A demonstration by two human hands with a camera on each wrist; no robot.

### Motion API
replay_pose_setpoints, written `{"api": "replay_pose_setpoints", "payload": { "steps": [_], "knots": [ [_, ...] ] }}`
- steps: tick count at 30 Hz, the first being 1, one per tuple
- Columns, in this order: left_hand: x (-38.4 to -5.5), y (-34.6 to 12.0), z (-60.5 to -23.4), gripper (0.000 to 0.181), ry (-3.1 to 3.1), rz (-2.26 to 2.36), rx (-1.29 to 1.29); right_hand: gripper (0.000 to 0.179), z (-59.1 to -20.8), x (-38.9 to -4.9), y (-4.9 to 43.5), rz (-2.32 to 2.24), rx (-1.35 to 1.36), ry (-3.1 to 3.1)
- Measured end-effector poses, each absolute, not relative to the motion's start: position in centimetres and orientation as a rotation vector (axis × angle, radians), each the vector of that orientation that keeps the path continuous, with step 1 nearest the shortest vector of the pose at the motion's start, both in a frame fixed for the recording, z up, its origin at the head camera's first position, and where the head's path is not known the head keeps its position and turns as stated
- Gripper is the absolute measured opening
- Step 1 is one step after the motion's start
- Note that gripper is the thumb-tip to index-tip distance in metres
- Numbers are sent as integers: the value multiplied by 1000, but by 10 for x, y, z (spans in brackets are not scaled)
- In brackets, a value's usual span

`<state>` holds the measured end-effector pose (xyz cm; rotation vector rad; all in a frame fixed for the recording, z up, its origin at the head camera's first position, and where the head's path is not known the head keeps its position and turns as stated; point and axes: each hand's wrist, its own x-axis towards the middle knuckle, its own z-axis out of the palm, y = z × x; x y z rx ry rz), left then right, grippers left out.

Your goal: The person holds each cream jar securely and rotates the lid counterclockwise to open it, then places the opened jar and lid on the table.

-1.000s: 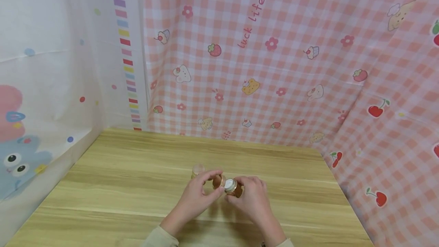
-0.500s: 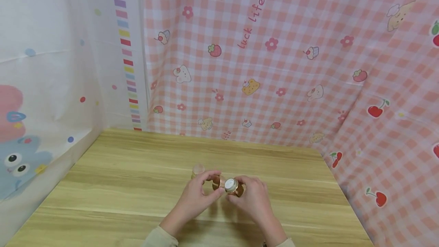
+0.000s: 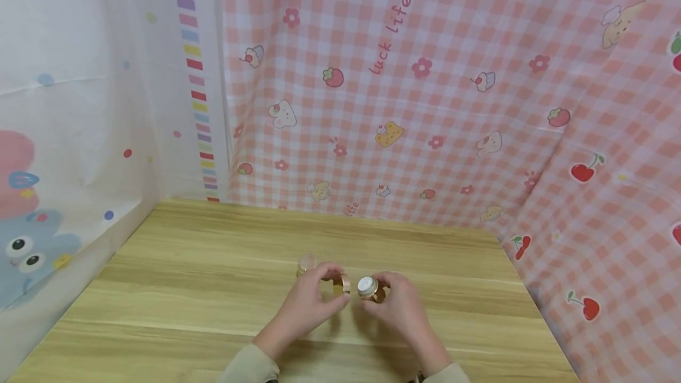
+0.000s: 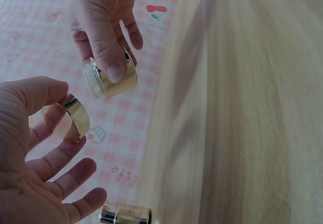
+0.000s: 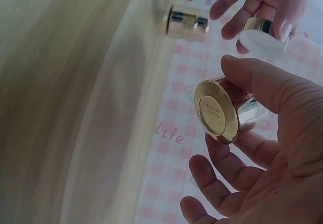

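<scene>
above the table (image 3: 213, 294), a lid (image 3: 346, 284) is being pinched by the left hand (image 3: 308, 301), while a jar (image 3: 372, 290) is being gripped round its body by the right hand (image 3: 400, 306), probably so its top is being left uncovered; near the left, another jar (image 3: 307, 264) is being borne by the table.

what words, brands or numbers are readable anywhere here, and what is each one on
"luck life": pink lettering on the pink checked cloth.
"life": lower on the same cloth, just above the table.
Two short stamped lines on the underside of the gold jar in the right hand: too small and blurred to read.
No other text is legible.
</scene>
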<state>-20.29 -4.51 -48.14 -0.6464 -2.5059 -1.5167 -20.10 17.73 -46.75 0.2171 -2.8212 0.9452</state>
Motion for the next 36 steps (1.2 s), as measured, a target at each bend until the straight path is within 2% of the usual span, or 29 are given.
{"api": "replay_pose_setpoints", "payload": {
  "steps": [9, 27, 36],
  "knots": [
    [-220, -28, -484, 43, -2538, -1385, -753, 43, -471, -214, 199, 937, 119, -2849],
    [-253, 21, -501, 33, -2835, -1026, -488, 53, -480, -232, 230, 768, -90, -2985],
    [-255, 33, -508, 44, -2876, -934, -376, 51, -485, -235, 233, 808, -96, -3004]
  ]
}}
